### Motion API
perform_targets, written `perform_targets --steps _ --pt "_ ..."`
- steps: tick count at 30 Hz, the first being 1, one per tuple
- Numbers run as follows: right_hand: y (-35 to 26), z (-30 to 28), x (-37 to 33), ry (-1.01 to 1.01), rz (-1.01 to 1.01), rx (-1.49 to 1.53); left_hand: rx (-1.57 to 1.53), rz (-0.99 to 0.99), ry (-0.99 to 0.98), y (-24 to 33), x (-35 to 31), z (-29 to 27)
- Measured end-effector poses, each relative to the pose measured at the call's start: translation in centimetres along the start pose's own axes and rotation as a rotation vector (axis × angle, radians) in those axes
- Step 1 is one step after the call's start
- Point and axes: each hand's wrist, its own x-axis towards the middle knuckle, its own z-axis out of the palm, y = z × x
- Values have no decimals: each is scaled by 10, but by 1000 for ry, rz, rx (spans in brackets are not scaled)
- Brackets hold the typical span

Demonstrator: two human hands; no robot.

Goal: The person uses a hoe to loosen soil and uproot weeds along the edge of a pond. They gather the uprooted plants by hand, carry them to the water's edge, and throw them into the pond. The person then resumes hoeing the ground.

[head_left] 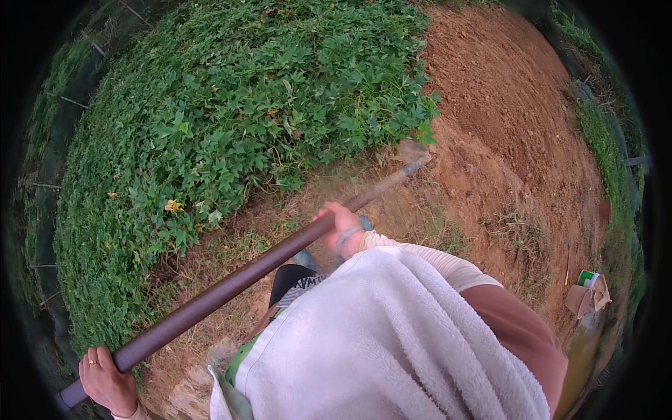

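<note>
A long-handled hoe [245, 278] slants from the lower left up toward the middle of the view. Near the handle's butt end, my left hand [108, 381] is closed round it, a ring on one finger. Farther up the handle, my right hand [341, 227] grips it, with a grey band at the wrist. The tool's far end [414, 157] is blurred and lies low by the ground, where the green vines meet bare earth. I cannot make out its blade clearly.
Dense leafy vines [266, 105] spread over the left and far side. Reddish bare soil [497, 91] slopes along the right. A white and green bucket [586, 278] stands beside brown cardboard [600, 292] at far right. A white towel [364, 336] drapes down my front, hiding the ground beneath.
</note>
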Motion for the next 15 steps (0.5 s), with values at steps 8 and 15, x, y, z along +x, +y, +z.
perform_targets --steps 8,15 --pt "-2 -9 -18 -41 22 103 2 68 245 -10 34 26" --pt "-46 -50 -12 47 -69 184 -108 156 317 28 78 31"
